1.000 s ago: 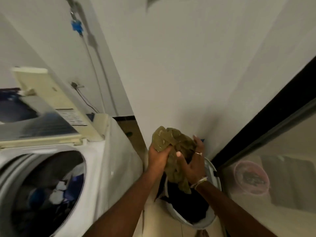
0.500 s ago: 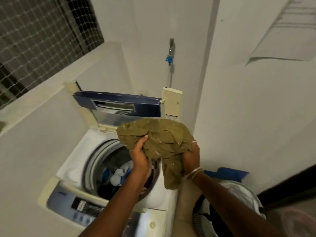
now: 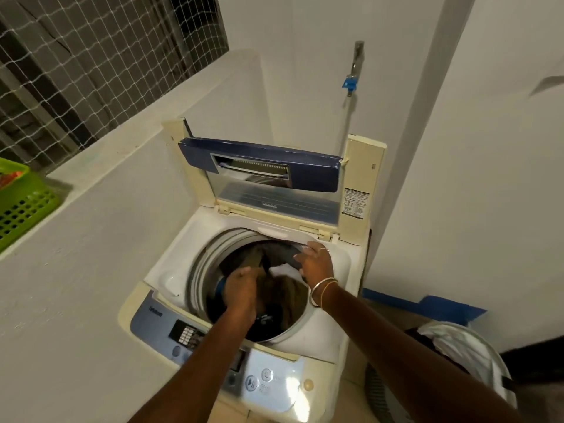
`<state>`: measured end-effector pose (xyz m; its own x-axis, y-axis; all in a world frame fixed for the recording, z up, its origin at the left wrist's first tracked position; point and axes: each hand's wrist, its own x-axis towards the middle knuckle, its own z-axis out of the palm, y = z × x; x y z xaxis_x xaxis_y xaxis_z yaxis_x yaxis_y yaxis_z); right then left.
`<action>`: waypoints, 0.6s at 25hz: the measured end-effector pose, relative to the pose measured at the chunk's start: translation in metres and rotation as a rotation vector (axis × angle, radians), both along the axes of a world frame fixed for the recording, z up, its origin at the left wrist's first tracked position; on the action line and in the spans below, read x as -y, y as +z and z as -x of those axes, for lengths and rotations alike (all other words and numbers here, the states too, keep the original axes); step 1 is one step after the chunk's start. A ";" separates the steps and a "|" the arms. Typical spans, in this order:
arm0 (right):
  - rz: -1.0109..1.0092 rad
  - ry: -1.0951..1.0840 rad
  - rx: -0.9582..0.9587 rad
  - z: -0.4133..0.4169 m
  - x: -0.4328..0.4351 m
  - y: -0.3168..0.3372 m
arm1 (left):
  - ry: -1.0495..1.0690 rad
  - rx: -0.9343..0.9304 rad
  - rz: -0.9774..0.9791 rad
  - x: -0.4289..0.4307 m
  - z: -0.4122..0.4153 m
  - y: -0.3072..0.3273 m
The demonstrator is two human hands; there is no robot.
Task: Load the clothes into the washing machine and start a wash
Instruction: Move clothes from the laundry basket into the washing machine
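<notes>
Nearest, glossy pale-blue control panel with round buttons, untouched; judged not yet due, with loading not finished. To the right on the floor, round laundry basket with a pale rim, white and dark cloth heaped inside, parked just beside the washing machine, probably for a short carry. Over the panel, both forearms reaching down into the round drum. Left hand knuckles-up in the opening, fingers bent down out of sight into soft cloth; gripping or merely pushing, cannot tell. Just beyond it, olive garment, limp and crumpled, inside the drum among darker clothes, likely being pressed down to make room. Right hand, thin metal bangles at the wrist, fingers fairly straight and spread at the far rim, resting on a grey fold as if tucking it clear of the edge; clasping nothing visible. Grey ring around the drum mouth, smooth cream plastic outside that. Behind, lid folded upright, blue band over a clear panel, propped back to leave the opening free. Farther up the plain wall, metal tap with a blue fitting. Far left on a painted ledge, perforated green crate; beyond, white netting.
</notes>
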<state>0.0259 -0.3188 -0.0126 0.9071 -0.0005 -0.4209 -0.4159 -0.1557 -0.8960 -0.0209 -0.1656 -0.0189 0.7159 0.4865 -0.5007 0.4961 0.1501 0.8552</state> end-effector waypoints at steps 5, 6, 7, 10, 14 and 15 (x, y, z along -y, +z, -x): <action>0.021 -0.288 0.283 0.012 0.089 -0.002 | -0.310 0.300 -0.225 0.138 -0.012 0.009; 0.045 -0.335 0.286 0.017 0.114 0.000 | -0.381 0.346 -0.253 0.172 -0.013 0.009; 0.060 -0.389 0.301 0.023 0.139 -0.002 | -0.457 0.374 -0.262 0.203 -0.014 0.005; 0.050 -0.562 0.285 0.042 0.223 -0.031 | -0.663 0.415 -0.270 0.293 -0.010 -0.018; 0.151 -0.620 0.151 0.069 0.320 -0.100 | -0.794 0.273 -0.218 0.380 -0.001 -0.085; 0.172 -0.618 0.117 0.075 0.343 -0.124 | -0.813 0.215 -0.199 0.401 0.002 -0.108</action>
